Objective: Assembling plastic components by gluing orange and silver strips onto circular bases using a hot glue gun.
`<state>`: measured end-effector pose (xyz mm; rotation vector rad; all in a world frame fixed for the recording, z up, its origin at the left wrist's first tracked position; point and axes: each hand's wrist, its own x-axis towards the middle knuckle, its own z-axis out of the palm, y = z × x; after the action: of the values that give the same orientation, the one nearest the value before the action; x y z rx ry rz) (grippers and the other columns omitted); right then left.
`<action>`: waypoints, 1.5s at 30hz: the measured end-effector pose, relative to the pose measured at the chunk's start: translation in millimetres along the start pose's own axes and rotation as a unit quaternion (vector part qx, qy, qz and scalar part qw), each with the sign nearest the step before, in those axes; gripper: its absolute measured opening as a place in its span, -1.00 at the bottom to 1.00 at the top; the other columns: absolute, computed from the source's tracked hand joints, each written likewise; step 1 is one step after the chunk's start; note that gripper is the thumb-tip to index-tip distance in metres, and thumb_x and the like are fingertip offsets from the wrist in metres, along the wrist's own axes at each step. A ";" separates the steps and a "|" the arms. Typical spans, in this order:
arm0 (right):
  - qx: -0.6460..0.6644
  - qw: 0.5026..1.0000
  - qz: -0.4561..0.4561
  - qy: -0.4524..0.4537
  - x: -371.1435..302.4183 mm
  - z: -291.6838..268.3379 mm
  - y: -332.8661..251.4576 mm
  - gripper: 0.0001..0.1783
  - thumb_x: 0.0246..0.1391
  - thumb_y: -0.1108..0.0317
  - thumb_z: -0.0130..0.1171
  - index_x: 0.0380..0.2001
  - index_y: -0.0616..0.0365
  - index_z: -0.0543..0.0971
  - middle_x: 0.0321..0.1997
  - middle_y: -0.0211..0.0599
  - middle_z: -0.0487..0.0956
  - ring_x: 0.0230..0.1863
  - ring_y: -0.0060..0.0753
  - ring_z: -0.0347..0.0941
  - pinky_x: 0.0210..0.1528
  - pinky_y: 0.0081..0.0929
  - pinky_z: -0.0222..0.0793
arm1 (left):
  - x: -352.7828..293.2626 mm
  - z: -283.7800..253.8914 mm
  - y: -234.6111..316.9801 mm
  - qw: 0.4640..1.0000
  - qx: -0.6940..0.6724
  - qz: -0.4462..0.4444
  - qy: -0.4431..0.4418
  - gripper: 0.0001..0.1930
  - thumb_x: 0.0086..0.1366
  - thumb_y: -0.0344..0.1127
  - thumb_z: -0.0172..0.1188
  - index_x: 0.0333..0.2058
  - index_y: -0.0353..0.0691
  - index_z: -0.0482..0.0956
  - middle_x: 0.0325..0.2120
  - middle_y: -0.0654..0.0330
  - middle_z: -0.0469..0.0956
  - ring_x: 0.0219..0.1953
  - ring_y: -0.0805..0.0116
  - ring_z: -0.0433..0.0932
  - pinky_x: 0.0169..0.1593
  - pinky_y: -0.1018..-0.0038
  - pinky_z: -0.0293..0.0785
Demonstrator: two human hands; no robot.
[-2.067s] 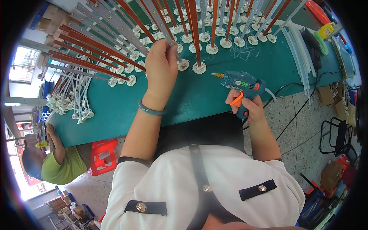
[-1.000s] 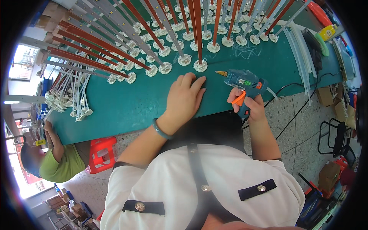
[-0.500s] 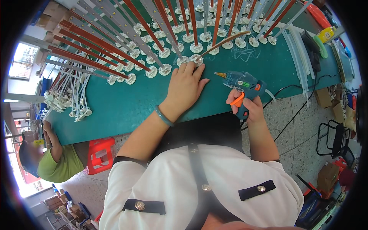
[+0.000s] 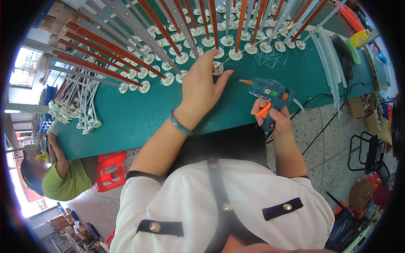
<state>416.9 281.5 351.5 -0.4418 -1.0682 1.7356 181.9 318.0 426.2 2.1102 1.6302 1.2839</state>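
My left hand [image 4: 201, 86], fingers stretched and thumb apart, is over the front row of round white bases [image 4: 217, 68]. The nearest base carries a thin strip [image 4: 261, 40] leaning to the right, seen almost edge-on. My fingertips are beside the upright strips; whether they touch one I cannot tell. My right hand [image 4: 278, 120] grips a blue hot glue gun [image 4: 270, 92] with an orange trigger, its nozzle pointing left toward the bases. Reddish-brown strips [image 4: 211, 25] and grey strips with small LEDs [image 4: 139, 29] stand in many of the bases.
Loose white strips with round ends [image 4: 86, 114] lie in a heap on the green table [image 4: 139, 118] at left. Pale strips [image 4: 327, 63] and a yellow bottle [image 4: 358, 39] are at right. A black cable [image 4: 314, 99] crosses the table edge. A person in green [image 4: 65, 181] sits at left.
My left hand has lifted off the nearest base and moved up and slightly away. The thin strip now looks narrower and reaches farther right. The glue gun has shifted slightly right.
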 end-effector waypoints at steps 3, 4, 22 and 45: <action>0.011 1.000 -0.013 -0.004 -0.5 -1.8 2.5 -0.63 0.16 0.18 0.17 -0.09 0.22 0.50 -0.18 0.13 0.59 -0.47 -0.42 0.51 -0.39 -0.55 0.46 | 12.4 11.8 -13.3 0.997 0.048 0.061 0.007 -0.85 0.23 -0.35 0.31 -0.31 -0.29 0.58 -0.51 0.13 0.54 -0.52 0.25 0.55 -0.44 0.38 0.44; 0.024 0.999 -0.024 -0.010 -1.0 -3.5 4.2 -0.63 0.16 0.17 0.17 -0.09 0.21 0.50 -0.18 0.13 0.58 -0.47 -0.42 0.51 -0.39 -0.55 0.46 | 15.0 14.1 -14.9 0.997 0.047 0.062 0.007 -0.85 0.23 -0.35 0.31 -0.31 -0.29 0.58 -0.51 0.13 0.54 -0.52 0.25 0.55 -0.44 0.38 0.44; 0.047 0.998 -0.039 -0.017 -1.6 -1.8 3.2 -0.64 0.16 0.18 0.17 -0.10 0.20 0.49 -0.17 0.13 0.57 -0.46 -0.42 0.49 -0.38 -0.54 0.44 | 8.0 10.9 -14.5 0.996 -0.071 -0.048 -0.033 -0.55 0.19 -0.35 0.34 0.04 -0.34 0.46 -0.51 0.05 0.54 -0.48 0.09 0.58 -0.40 0.28 0.48; 0.007 0.999 -0.040 -0.012 0.6 1.1 2.9 -0.62 0.21 0.10 0.15 -0.13 0.19 0.42 -0.23 0.07 0.52 -0.50 -0.45 0.48 -0.49 -0.58 0.39 | -52.7 -15.5 -32.8 0.976 0.148 0.100 -0.123 -0.51 0.20 -0.23 0.33 0.07 -0.30 0.50 -0.21 0.07 0.53 -0.11 0.09 0.51 -0.02 0.24 0.44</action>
<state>414.3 281.2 349.7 -0.3669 -1.0760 1.6800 146.6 280.0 388.9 2.5467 1.6170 0.8200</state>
